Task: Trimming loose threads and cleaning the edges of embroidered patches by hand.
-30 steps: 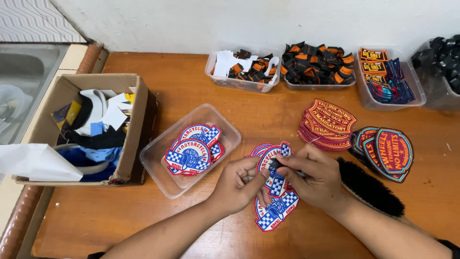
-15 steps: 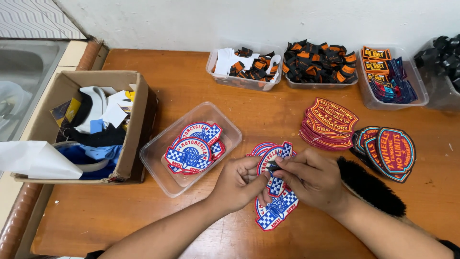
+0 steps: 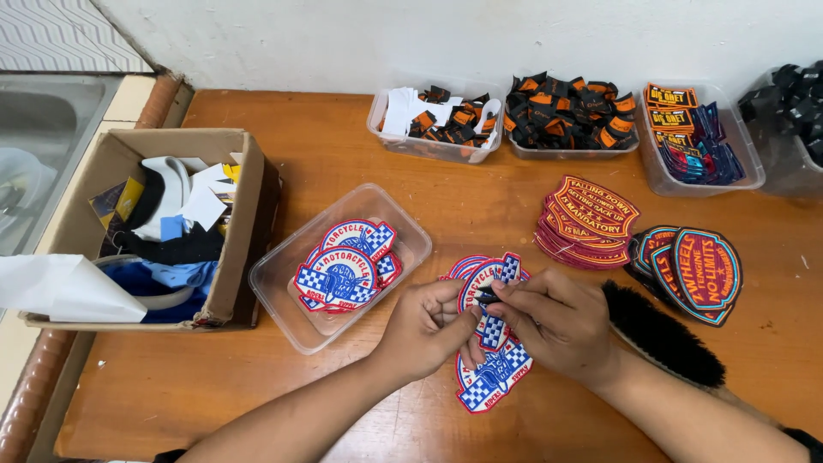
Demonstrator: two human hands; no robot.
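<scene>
Hands have barely shifted since half a second ago: left hand point(image 3: 426, 330) and right hand point(image 3: 549, 324) remain together over the pile of checkered patches point(image 3: 495, 369). Fingers of both stay pinched on one round patch point(image 3: 484, 290), with a small dark piece point(image 3: 485, 297) at the right fingertips. Beyond the left fingers sits the clear tub point(image 3: 283, 296); behind the right wrist, the black brush point(image 3: 664, 334).

Left hand point(image 3: 426, 327) meets right hand point(image 3: 549, 321) (fingertips pinched).
</scene>
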